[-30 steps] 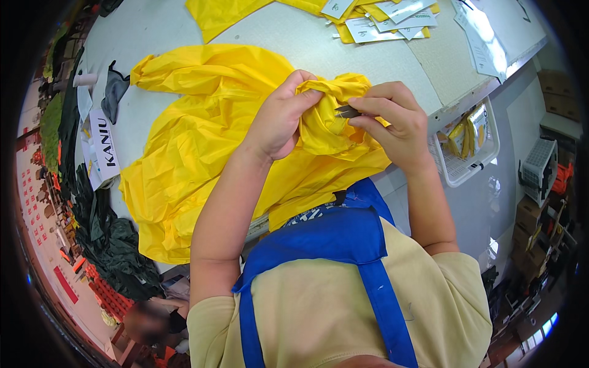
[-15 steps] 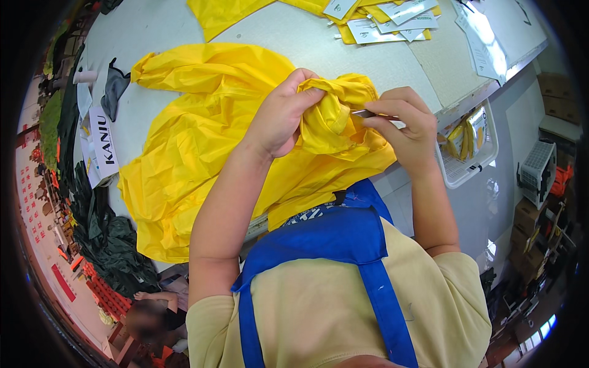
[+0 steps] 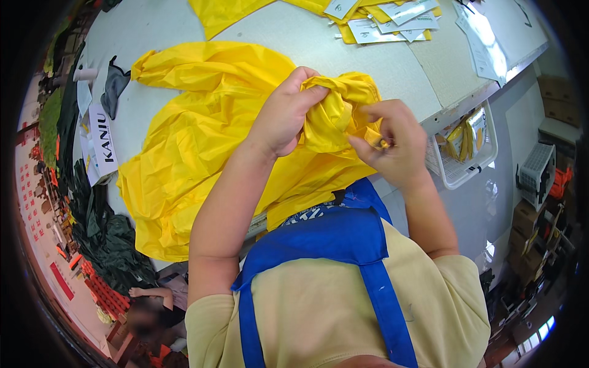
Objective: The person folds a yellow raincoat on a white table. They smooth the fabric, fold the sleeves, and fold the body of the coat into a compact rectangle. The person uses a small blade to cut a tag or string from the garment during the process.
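A crumpled yellow garment (image 3: 202, 116) of thin, shiny fabric spreads over the light table. My left hand (image 3: 288, 110) is closed on a bunched, folded part of it, thumb on top, holding the folds raised. To the right, close beside that bunch, is my right hand (image 3: 396, 141), slightly blurred. Its thumb and forefinger are apart near the fabric while the other fingers curl in. A small dark bit shows by the curled fingers; what it belongs to I cannot make out.
Yellow packets with white labels (image 3: 392, 24) lie at the table's far side. A white plastic basket (image 3: 457, 178) with packets hangs low at the right edge. Grey cloth (image 3: 113, 89) and a white printed strip (image 3: 101, 138) are at left; dark green fabric (image 3: 110, 239) and another person sit beyond.
My right hand has opened its thumb and forefinger and turned slightly; the slim metal-tipped tool pinched there no longer shows between them. My left hand keeps its grip with barely any shift.
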The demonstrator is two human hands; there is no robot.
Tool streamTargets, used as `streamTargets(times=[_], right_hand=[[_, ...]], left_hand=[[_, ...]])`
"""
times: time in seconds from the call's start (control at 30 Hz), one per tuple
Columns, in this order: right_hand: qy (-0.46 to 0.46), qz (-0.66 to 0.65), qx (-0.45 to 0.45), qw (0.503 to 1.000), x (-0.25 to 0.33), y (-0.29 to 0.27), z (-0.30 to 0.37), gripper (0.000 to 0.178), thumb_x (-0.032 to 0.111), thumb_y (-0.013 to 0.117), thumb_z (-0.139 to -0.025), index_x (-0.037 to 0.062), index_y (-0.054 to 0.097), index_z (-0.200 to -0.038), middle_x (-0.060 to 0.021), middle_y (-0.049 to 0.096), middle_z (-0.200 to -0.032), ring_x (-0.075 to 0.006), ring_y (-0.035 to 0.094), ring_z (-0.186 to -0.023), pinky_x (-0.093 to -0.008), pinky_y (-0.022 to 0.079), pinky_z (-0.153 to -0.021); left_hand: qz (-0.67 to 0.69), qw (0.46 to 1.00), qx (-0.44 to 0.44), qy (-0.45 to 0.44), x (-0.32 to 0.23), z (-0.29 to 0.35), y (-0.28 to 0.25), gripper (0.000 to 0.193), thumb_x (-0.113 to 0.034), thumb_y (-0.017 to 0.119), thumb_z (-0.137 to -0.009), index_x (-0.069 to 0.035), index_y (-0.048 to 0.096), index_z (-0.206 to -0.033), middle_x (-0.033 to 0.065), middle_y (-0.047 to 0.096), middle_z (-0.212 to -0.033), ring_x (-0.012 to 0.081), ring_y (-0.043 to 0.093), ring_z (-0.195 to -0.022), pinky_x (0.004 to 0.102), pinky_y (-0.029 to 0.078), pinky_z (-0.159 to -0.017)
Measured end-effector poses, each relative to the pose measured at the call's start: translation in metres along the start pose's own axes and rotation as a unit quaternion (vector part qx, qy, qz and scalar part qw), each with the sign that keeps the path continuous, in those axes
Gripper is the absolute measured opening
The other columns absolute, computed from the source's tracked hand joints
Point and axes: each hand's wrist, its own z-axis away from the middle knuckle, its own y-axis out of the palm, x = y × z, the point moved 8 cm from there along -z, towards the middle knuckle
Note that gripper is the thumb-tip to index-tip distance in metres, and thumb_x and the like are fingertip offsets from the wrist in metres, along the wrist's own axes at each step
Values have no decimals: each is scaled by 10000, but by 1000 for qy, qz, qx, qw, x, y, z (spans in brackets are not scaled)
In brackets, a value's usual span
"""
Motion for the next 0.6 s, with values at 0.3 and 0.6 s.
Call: streamTargets(times=[0.3,0.6], right_hand=[[41,-72,88,993,-12,19,-1,118,-64,597,-780,34,572,-839,-65,559,-816,-152,534,-632,-252,442,-565],[139,-398,133,897,-23,39,4,16,37,517,-913,26,506,-911,-20,534,-805,-76,459,-666,-208,401,-617]], left_hand=[[-35,999,-17,22,-1,1,-2,138,-86,512,-933,-75,470,-1064,63,620,-956,129,622,-842,256,518,-711],[-78,996,-29,25,1,1,2,152,-104,538,-917,-42,477,-1042,57,600,-915,92,565,-805,230,465,-672]])
